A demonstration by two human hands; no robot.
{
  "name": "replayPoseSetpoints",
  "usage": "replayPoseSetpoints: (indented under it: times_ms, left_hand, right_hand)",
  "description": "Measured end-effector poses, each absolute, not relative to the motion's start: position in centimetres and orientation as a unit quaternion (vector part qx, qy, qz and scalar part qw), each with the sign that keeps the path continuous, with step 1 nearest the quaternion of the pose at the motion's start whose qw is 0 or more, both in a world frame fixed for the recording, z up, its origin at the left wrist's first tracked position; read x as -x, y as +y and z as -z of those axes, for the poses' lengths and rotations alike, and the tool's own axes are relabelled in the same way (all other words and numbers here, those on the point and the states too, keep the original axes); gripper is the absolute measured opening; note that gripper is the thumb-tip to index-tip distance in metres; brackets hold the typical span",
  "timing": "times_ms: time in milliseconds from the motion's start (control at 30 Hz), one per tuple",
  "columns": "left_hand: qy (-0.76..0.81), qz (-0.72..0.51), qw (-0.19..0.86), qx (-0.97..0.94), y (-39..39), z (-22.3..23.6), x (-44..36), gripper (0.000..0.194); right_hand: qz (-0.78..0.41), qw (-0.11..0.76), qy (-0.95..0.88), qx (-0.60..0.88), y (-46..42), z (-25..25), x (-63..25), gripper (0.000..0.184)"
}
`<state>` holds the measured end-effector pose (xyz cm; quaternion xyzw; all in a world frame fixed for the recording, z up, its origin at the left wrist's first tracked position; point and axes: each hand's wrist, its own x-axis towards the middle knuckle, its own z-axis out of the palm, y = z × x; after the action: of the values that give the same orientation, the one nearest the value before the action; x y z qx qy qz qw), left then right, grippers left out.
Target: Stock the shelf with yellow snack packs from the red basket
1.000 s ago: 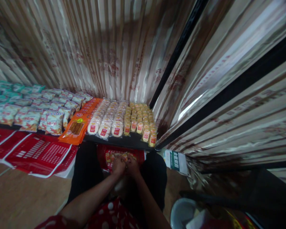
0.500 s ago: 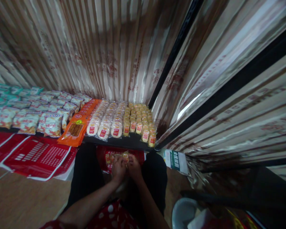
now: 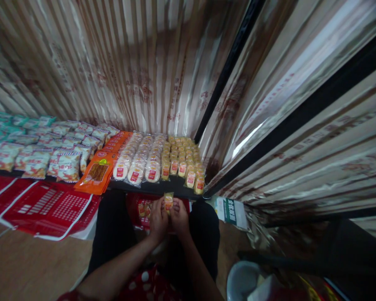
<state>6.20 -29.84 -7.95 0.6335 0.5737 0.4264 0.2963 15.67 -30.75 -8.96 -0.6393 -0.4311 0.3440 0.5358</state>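
Note:
Between my two hands is a small yellow wrapped snack packet (image 3: 168, 201) with an orange-red label, held upright. My left hand (image 3: 158, 216) pinches its left side, and my right hand (image 3: 178, 215) grips its right side. Just left of my left hand, a few similar packets (image 3: 143, 210) lie on a red printed bag (image 3: 133, 200) between my knees. Ahead, on a dark shelf (image 3: 175, 186), rows of the same yellow packets (image 3: 183, 156) stand at the right end. Beside them are rows of round white crackers (image 3: 137, 170) in clear wrap.
Further left on the shelf are orange snack bags (image 3: 98, 167), white snack bags (image 3: 67, 165) and teal bags (image 3: 6, 123). Red bags (image 3: 50, 207) hang below the edge. A striped curtain (image 3: 138, 75) and dark poles (image 3: 228, 79) stand behind. A pale bucket (image 3: 242, 278) sits low right.
The held packet has been raised toward the shelf edge and now stands upright between my hands. Both hands have moved slightly closer together around it.

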Motion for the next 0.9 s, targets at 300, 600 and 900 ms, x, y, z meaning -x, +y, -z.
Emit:
replayPoseSetpoints:
  times_ms: [300, 600, 900]
  left_hand:
    - [0.55, -0.448, 0.306, -0.635, -28.2, 6.7, -6.8, 0.042]
    - [0.548, -0.448, 0.325, -0.627, -26.5, 4.7, -7.8, 0.041]
    - [0.537, -0.443, 0.331, -0.637, -24.7, 3.8, -8.5, 0.045]
  right_hand:
    - [-0.297, 0.532, -0.443, 0.657, -29.4, 6.9, -15.9, 0.024]
    - [-0.229, 0.494, -0.468, 0.696, -28.1, 5.3, -16.2, 0.031]
    - [-0.208, 0.49, -0.465, 0.708, -26.5, 5.1, -16.8, 0.037]
